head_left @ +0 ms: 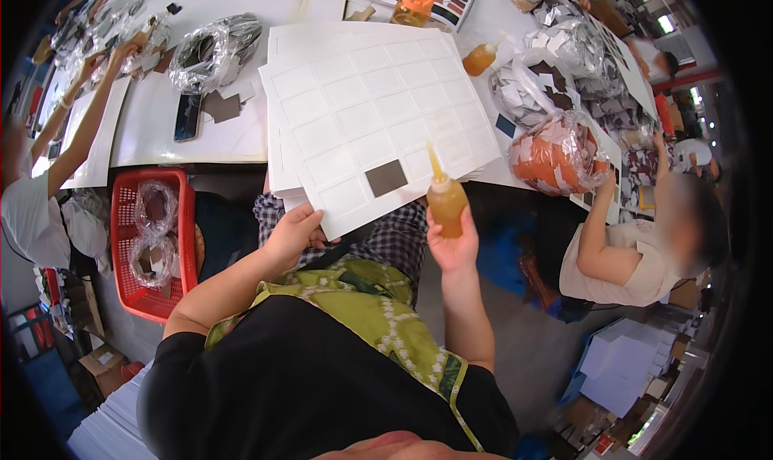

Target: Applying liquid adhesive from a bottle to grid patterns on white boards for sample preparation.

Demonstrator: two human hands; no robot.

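My right hand [453,242] is wrapped round a squeeze bottle [445,202] of amber liquid. The bottle stands upright, its long nozzle pointing up over the near right part of a white card [354,130]. Rows of pressed rectangles mark that card, which lies tilted on a stack of similar sheets at the table's near edge. One rectangle in the near row has a dark brown swatch [386,179] in it; the others are white. At the card's near left corner, my left hand [296,230] pinches the edge, thumb on top and fingers partly hidden beneath.
A phone [187,118], loose brown swatches [221,107] and a plastic-wrapped ring [213,49] lie left. A red basket [190,242] stands below. Behind are an orange-topped jar [412,7] and another amber bottle [481,59]. Swatch-filled bags [560,158] sit right; people work on both sides.
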